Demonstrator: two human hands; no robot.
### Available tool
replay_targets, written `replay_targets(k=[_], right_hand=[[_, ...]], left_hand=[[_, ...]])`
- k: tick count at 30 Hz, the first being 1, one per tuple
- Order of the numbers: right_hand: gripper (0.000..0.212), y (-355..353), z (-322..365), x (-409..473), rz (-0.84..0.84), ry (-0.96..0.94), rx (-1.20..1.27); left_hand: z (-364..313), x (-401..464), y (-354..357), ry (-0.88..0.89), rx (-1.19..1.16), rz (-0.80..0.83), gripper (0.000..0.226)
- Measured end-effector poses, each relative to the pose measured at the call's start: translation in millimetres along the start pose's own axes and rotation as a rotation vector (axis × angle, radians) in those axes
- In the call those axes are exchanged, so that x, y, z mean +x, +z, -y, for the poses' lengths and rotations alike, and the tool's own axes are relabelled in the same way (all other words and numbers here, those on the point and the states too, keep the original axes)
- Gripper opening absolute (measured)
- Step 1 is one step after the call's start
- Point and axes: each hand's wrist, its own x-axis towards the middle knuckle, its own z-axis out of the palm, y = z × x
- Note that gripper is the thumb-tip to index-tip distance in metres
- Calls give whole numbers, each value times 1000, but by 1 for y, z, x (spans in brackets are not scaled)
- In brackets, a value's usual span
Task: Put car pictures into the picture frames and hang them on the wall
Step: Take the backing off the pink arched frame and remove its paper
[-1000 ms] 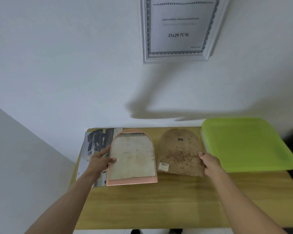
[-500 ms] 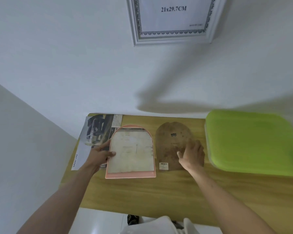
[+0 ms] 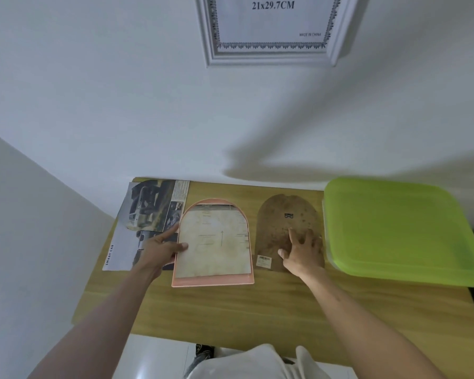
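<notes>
Pink arched frame, steadied at nine o'clock by the left hand, lies open while the right hand rests flat, gripping nothing, on the brown backing board; the car picture likely goes in next.

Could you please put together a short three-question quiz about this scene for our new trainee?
1. True or false: the left hand grips the left edge of the pink arched frame.
2. Which thing does the right hand rest on: A) the green tray, B) the brown backing board, C) the car picture?
3. Fill in: the white frame hangs on the ____.

Key: 1 true; 2 B; 3 wall.
</notes>
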Motion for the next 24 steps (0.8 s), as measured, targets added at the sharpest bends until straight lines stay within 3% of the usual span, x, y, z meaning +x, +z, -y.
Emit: replay_targets(k=[4, 8, 12, 15, 17, 20, 24], right_hand=[[76, 1, 3, -3, 3, 39, -5], [59, -3, 25, -16, -207, -159, 78], [49, -1, 65, -28, 6, -219, 435], [41, 8, 86, -30, 110, -181, 539], [35, 16, 94, -30, 126, -116, 602], [36, 28, 100, -32, 70, -37, 596], [40, 35, 112, -40, -48, -55, 476]], left_hand=[[5, 4, -1, -4, -25, 12, 72], [8, 6, -3, -7, -28, 17, 70], [7, 15, -10, -14, -11, 35, 70], [7, 23, -12, 18, 45, 46, 69], [7, 26, -12, 114, 229, 47, 65], [5, 29, -10, 319, 702, 57, 50], [16, 36, -2, 418, 979, -6, 51]])
